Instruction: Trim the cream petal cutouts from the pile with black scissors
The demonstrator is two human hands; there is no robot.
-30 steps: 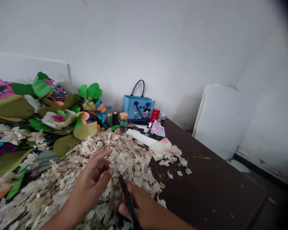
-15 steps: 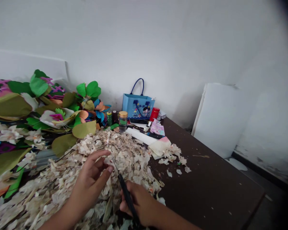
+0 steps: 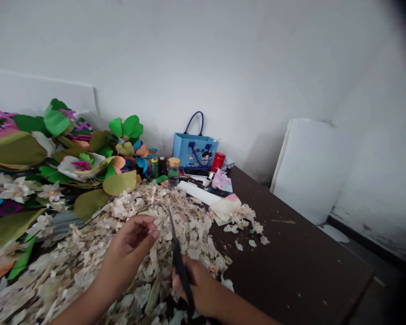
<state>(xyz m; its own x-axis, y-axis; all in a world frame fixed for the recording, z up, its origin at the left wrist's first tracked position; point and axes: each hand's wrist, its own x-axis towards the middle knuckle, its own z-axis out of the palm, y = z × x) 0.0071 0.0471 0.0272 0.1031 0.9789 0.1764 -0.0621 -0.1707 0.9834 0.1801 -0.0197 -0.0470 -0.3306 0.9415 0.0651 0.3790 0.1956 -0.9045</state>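
The right hand [image 3: 199, 284] gripped black-handled scissors [image 3: 177, 262] at lower middle of the frame, its fingers [image 3: 189, 275] closed around the handles, blades pointing up into a heap of pale cut scraps [image 3: 186, 221] on the dark counter [image 3: 291, 257]. The left hand [image 3: 128, 253] curled just beside them, its fingers [image 3: 140, 225] bent narrow; whether they held a scrap could not be told. Artificial flowers [image 3: 77, 164] crowded the left, and a blue tote bag [image 3: 194, 151] stood at the back.

The right hand [image 3: 198, 284] grips black scissors [image 3: 179, 266], blades pointing up, at the front of a heap of pale scraps [image 3: 165, 216]. The left hand [image 3: 128, 253] curls just beside them, over the heap. Behind the heap stand a jar [image 3: 173, 171] and a blue bag [image 3: 195, 151]; craft flowers [image 3: 88, 153] lie left of it, and a dark table [image 3: 291, 262] shows right of it.
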